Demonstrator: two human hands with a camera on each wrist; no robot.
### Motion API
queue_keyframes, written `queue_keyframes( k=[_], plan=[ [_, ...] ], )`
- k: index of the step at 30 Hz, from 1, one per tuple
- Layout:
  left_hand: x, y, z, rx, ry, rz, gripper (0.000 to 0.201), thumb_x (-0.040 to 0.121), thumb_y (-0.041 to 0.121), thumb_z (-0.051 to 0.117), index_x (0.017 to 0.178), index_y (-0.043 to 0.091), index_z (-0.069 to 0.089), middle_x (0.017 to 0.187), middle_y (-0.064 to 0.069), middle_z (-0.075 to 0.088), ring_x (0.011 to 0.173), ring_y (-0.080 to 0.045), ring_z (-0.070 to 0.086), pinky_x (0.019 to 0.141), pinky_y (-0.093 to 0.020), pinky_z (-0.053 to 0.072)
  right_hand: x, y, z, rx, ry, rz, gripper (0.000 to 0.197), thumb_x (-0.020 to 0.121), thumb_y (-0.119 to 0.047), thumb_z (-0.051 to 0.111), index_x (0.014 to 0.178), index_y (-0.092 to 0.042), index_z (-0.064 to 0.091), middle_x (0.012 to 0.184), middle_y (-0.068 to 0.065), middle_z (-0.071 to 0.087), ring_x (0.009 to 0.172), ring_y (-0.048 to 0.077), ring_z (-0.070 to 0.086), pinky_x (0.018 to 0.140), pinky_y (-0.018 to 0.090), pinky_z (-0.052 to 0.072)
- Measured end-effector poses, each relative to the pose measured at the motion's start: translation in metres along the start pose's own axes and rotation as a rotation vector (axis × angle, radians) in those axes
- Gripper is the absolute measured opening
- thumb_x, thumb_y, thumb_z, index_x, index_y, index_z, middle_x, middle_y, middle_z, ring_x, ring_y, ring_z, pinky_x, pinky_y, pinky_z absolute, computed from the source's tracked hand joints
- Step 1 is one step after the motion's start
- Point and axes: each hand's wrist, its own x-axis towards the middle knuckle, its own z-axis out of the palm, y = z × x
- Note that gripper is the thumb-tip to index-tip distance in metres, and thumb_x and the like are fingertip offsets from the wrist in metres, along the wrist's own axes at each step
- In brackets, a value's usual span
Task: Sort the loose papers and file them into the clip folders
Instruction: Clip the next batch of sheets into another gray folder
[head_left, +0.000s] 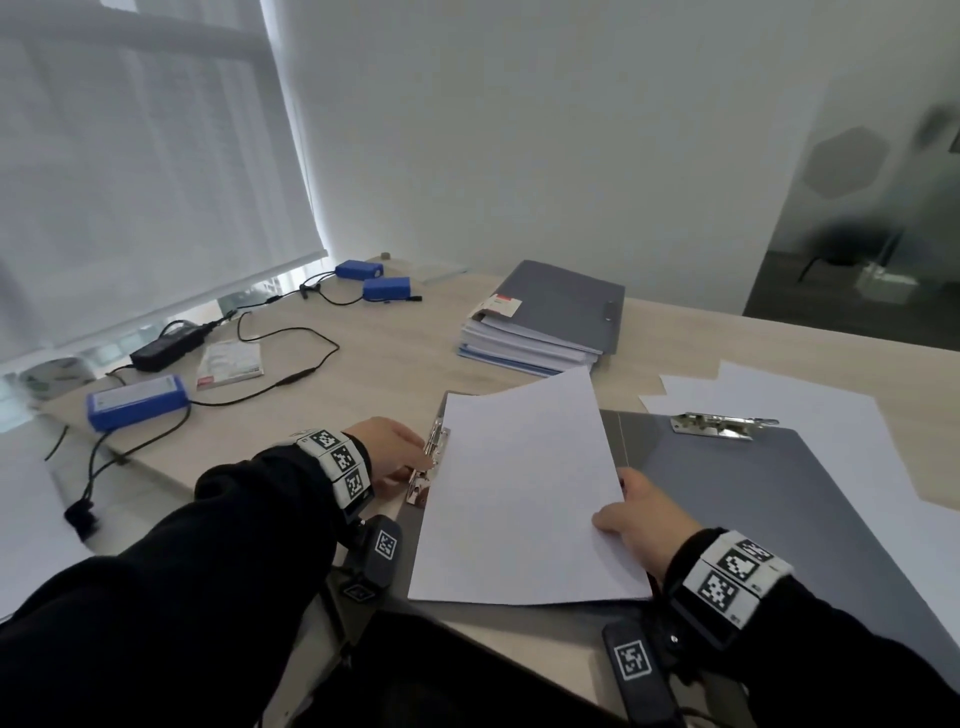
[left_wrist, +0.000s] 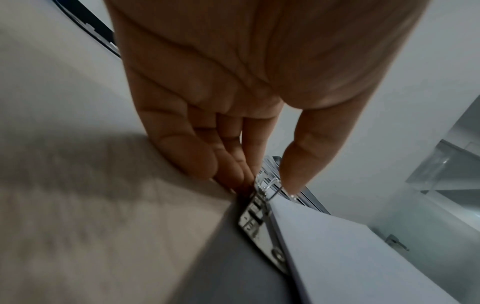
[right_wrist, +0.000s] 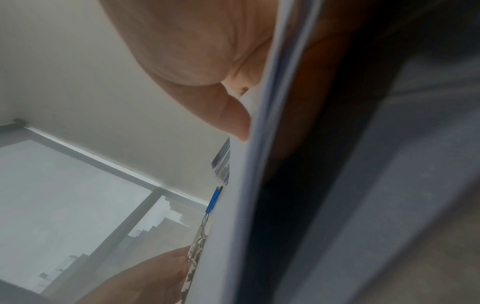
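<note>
White papers (head_left: 519, 493) pinched by right hand (head_left: 631, 525); left hand (head_left: 387, 449) holds clip (head_left: 428, 467).

A sheaf of white papers (head_left: 519, 493) lies tilted over an open grey clip folder (head_left: 769, 499), its left edge at the raised silver clip (head_left: 428, 462); a second silver clip (head_left: 719, 423) sits on the other flap; loose white sheets (head_left: 810, 410) lie beyond; another grey folder (head_left: 561, 306) tops a paper stack (head_left: 519, 348) behind.
</note>
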Motion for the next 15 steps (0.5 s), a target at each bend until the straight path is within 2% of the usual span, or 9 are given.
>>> queue_keyframes(
  k=[2, 5, 6, 8, 9, 12, 13, 14, 15],
  plan=[
    [0.0, -0.001, 0.0, -0.013, -0.004, 0.001, 0.024, 0.084, -0.004, 0.063, 0.103, 0.006, 0.071, 0.054, -0.002, 0.057, 0.042, -0.011, 0.05, 0.042, -0.016, 0.038, -0.001, 0.001, 0.0, 0.032, -0.016, -0.005, 0.036, 0.087, -0.004, 0.058, 0.12, -0.015, 0.048, 0.106, 0.004, 0.063, 0.099, 0.028, 0.063, 0.093, 0.042, 0.05],
    [-0.005, 0.002, 0.001, -0.04, -0.022, -0.016, 0.025, 0.085, -0.006, 0.054, 0.098, 0.008, 0.069, 0.047, 0.002, 0.052, 0.039, -0.01, 0.047, 0.047, -0.016, 0.03, -0.001, 0.002, -0.003, 0.098, -0.019, -0.007, 0.02, 0.091, -0.011, 0.058, 0.111, -0.01, 0.058, 0.106, 0.008, 0.068, 0.097, 0.028, 0.066, 0.095, 0.044, 0.05],
    [-0.005, 0.004, 0.002, -0.023, -0.02, -0.022, 0.025, 0.085, -0.006, 0.051, 0.097, 0.011, 0.066, 0.051, 0.0, 0.051, 0.044, -0.012, 0.045, 0.05, -0.018, 0.027, 0.0, 0.003, -0.003, 0.109, -0.016, -0.013, 0.017, 0.093, -0.014, 0.056, 0.108, -0.01, 0.061, 0.106, 0.009, 0.069, 0.097, 0.029, 0.066, 0.096, 0.044, 0.049],
    [-0.002, 0.006, 0.005, 0.011, -0.019, -0.035, 0.023, 0.086, -0.004, 0.049, 0.097, 0.014, 0.059, 0.064, -0.005, 0.051, 0.053, -0.016, 0.042, 0.054, -0.022, 0.025, -0.003, 0.003, -0.005, 0.092, -0.013, -0.018, 0.019, 0.097, -0.018, 0.05, 0.106, -0.008, 0.064, 0.109, 0.009, 0.068, 0.1, 0.028, 0.064, 0.095, 0.04, 0.048],
    [0.0, 0.006, 0.005, 0.018, -0.01, -0.041, 0.02, 0.088, -0.002, 0.051, 0.098, 0.013, 0.059, 0.071, -0.007, 0.053, 0.056, -0.017, 0.044, 0.054, -0.023, 0.027, -0.003, 0.003, -0.006, 0.081, -0.009, -0.016, 0.021, 0.099, -0.019, 0.048, 0.104, -0.008, 0.065, 0.109, 0.009, 0.067, 0.101, 0.028, 0.063, 0.092, 0.039, 0.047],
    [0.006, 0.001, 0.003, 0.015, 0.041, -0.054, 0.009, 0.095, 0.012, 0.057, 0.099, 0.013, 0.064, 0.086, -0.006, 0.062, 0.063, -0.017, 0.055, 0.057, -0.023, 0.042, -0.003, 0.005, -0.004, 0.176, 0.013, 0.042, 0.015, 0.097, -0.022, 0.052, 0.087, -0.023, 0.063, 0.099, 0.006, 0.064, 0.09, 0.027, 0.06, 0.091, 0.045, 0.049],
    [0.009, 0.0, 0.003, 0.007, 0.02, -0.07, 0.01, 0.095, 0.012, 0.054, 0.099, 0.014, 0.063, 0.083, -0.004, 0.06, 0.059, -0.015, 0.054, 0.055, -0.022, 0.041, -0.004, 0.005, -0.004, 0.196, 0.019, 0.049, 0.014, 0.096, -0.02, 0.053, 0.087, -0.022, 0.064, 0.095, 0.006, 0.063, 0.085, 0.025, 0.06, 0.087, 0.044, 0.052],
    [0.012, 0.0, 0.004, -0.002, -0.028, -0.097, 0.015, 0.096, 0.009, 0.048, 0.099, 0.015, 0.062, 0.076, -0.003, 0.055, 0.05, -0.012, 0.049, 0.049, -0.018, 0.036, -0.005, 0.006, -0.004, 0.195, 0.01, 0.049, 0.014, 0.096, -0.016, 0.053, 0.09, -0.016, 0.066, 0.091, 0.007, 0.064, 0.077, 0.023, 0.06, 0.077, 0.041, 0.054],
    [0.015, 0.001, 0.005, -0.01, -0.072, -0.126, 0.024, 0.095, 0.004, 0.04, 0.099, 0.016, 0.06, 0.07, -0.002, 0.048, 0.041, -0.01, 0.04, 0.045, -0.014, 0.027, -0.007, 0.006, -0.004, 0.204, -0.011, 0.047, 0.017, 0.097, -0.012, 0.051, 0.095, -0.008, 0.068, 0.085, 0.007, 0.066, 0.068, 0.021, 0.062, 0.063, 0.035, 0.056]
  ],
)
